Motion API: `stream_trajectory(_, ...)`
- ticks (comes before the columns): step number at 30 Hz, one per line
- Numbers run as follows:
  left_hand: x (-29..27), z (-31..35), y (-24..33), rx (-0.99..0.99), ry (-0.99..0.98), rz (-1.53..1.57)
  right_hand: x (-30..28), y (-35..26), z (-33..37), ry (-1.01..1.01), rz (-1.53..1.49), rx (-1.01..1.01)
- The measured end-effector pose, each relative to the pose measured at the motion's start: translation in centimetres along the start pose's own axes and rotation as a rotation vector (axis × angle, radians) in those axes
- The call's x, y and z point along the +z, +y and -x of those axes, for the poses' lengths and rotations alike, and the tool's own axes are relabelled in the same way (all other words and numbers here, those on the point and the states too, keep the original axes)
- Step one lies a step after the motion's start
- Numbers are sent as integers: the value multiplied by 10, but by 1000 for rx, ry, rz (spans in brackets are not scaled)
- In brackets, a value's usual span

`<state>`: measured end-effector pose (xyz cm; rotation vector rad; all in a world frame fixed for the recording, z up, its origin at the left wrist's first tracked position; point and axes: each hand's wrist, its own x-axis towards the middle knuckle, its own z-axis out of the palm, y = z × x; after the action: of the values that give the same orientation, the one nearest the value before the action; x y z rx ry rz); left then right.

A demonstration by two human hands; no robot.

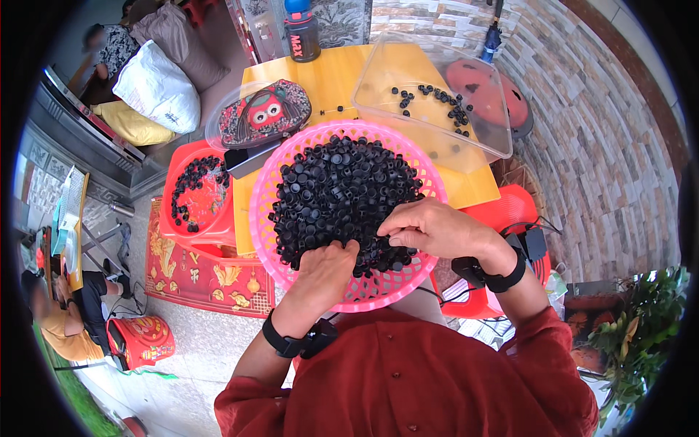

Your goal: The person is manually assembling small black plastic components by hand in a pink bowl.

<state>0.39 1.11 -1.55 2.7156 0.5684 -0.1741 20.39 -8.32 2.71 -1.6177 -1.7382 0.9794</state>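
Observation:
A pink slotted plastic basket [260, 195] in front of me is heaped with small black plastic caps [342, 182]. My left hand [325, 273] reaches over the near rim, its fingers curled down into the caps and the tips hidden. To its right, my right hand [435, 229] hovers over the right part of the heap. Thumb and forefinger are pinched together there; whatever is between them is too small to make out against the black caps. A black band sits on each wrist.
A yellow table [335, 69] carries a clear tub [429, 120] with scattered caps, an owl-patterned pouch [266, 113], a phone [247, 158] and a bottle [302, 36]. Red stools flank it; the left one [171, 211] holds more caps. Another person [69, 320] sits far left.

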Motion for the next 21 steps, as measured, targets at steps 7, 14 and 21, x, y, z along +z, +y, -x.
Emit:
stream_trajectory(7,-4,-2,0,-16,-24,24,27,29,-13,-85,412,-341)
stream_trajectory(14,-2,1,-9,-19,16,73,39,25,-20,-214,606,-110)
stream_trajectory(21,-5,-8,-3,9,39,19,27,20,-20,147,964,-58)
